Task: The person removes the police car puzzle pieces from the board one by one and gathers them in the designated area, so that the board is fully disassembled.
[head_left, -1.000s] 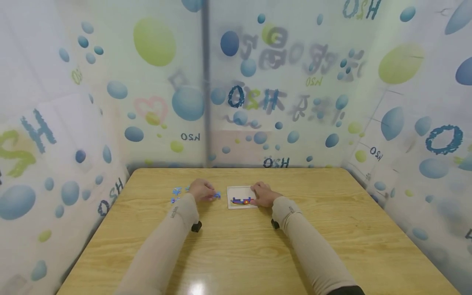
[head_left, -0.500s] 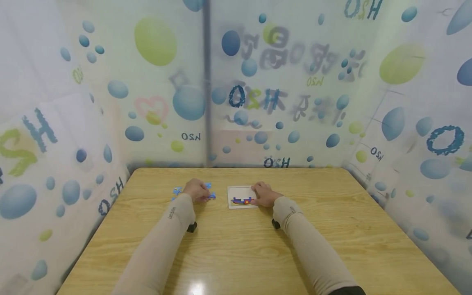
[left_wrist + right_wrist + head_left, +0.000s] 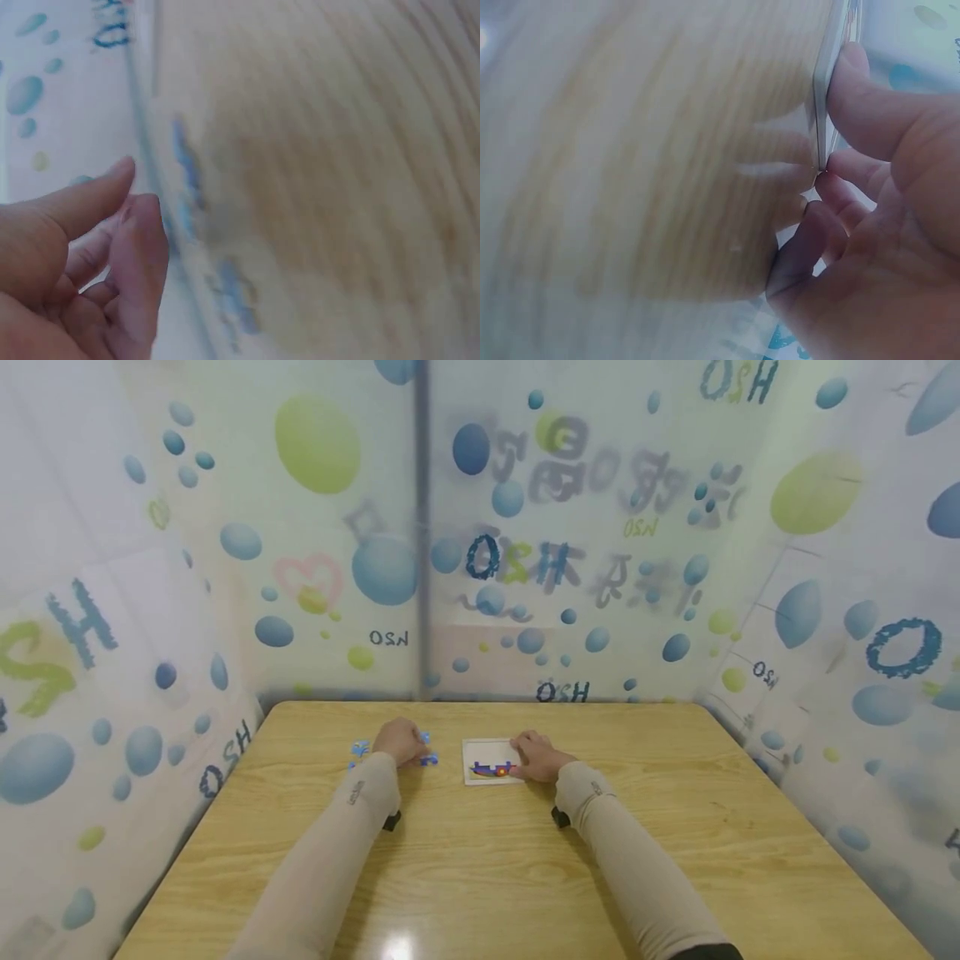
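My left hand [image 3: 400,742] hovers among several blue jigsaw pieces [image 3: 360,747] left of centre. In the left wrist view its thumb and index finger stand slightly apart, with nothing seen between them. One blue piece [image 3: 429,760] lies just right of the fingertips, and another [image 3: 425,737] lies behind it; some are partly hidden by the hand. A white puzzle board [image 3: 483,748] lies flat at the centre, with a colourful boat-like assembled part [image 3: 491,770] along its near side. My right hand [image 3: 542,757] holds the board's right edge, thumb along the near side.
The wooden table [image 3: 480,860] carries the board and pieces near its far side. A printed curtain [image 3: 637,610] with blue and green spots surrounds the table at the back and sides.
My left hand moved left with a blue piece, then came away from it slightly; that piece now lies beside the fingertips. The right hand and board stayed in place.
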`<action>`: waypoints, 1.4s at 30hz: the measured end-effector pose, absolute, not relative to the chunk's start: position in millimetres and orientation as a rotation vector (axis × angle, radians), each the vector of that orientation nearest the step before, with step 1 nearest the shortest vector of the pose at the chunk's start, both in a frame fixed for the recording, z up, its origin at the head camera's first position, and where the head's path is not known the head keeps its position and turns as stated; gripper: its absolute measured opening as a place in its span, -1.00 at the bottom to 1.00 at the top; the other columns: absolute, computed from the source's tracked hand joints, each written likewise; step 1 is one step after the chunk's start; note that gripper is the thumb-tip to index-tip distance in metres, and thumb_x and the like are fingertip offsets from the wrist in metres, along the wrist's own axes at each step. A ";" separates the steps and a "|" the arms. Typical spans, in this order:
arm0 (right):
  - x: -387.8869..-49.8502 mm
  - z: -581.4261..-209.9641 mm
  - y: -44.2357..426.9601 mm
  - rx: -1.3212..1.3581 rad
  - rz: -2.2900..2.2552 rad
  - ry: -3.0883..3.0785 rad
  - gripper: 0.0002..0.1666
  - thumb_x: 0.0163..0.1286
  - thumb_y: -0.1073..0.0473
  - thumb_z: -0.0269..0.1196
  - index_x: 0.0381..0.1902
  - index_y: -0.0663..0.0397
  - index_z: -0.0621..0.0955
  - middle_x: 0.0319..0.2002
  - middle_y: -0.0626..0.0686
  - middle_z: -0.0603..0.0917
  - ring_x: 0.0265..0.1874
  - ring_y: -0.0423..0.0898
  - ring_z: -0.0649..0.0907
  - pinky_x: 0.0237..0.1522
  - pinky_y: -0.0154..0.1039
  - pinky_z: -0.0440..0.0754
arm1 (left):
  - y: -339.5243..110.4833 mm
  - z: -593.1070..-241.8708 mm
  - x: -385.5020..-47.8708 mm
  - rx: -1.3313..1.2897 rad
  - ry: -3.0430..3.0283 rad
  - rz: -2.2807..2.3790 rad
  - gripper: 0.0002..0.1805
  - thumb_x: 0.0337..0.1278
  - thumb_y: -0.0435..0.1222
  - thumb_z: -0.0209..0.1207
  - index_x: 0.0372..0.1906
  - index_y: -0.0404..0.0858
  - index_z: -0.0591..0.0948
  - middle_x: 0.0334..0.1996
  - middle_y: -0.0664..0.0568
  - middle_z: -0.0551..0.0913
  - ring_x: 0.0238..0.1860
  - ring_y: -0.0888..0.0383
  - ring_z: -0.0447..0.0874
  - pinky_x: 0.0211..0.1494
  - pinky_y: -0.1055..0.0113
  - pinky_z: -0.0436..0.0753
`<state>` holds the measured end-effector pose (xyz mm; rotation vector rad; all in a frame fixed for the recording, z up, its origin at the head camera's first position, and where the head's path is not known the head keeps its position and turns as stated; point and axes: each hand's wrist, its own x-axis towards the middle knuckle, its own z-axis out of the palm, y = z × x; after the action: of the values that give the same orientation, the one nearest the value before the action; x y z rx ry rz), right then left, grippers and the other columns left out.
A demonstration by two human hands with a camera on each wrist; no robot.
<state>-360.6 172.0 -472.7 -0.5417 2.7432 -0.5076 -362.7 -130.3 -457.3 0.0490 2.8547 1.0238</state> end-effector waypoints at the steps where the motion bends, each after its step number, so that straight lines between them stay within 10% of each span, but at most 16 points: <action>1: -360.5 -472.8 172.1 -0.538 -0.506 2.742 -0.23 0.54 -0.03 0.20 0.52 0.20 0.25 0.51 0.25 0.15 0.46 0.22 0.17 0.51 0.13 0.16 | -129.0 -455.5 -361.8 0.075 2.872 0.982 -0.79 0.12 -0.25 0.44 -0.24 -0.30 0.70 -0.44 0.01 0.71 -0.49 0.15 0.63 -0.42 0.34 0.62; 18: -365.3 -475.0 170.0 -0.519 -0.469 2.720 -0.18 0.53 -0.04 0.19 0.55 0.22 0.21 0.52 0.26 0.12 0.46 0.21 0.15 0.51 0.12 0.14 | -75.2 -458.1 -339.2 0.455 2.857 0.806 -0.77 0.11 -0.21 0.45 -0.16 -0.19 0.74 -0.12 0.04 0.73 -0.07 0.00 0.67 0.08 0.02 0.64; 42: -374.0 -484.8 155.3 -0.422 -0.407 2.803 -0.09 0.43 -0.27 0.24 0.43 0.29 0.34 0.39 0.26 0.26 0.34 0.16 0.28 0.42 0.04 0.32 | -52.6 -461.7 -339.0 0.384 2.860 0.734 -0.81 0.01 -0.27 0.48 -0.27 -0.17 0.71 -0.25 0.06 0.71 -0.24 0.08 0.60 0.01 0.07 0.63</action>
<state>-374.0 155.3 -484.8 -0.4219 2.8026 -0.4067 -339.0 -52.6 -461.7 0.3837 2.8599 0.7341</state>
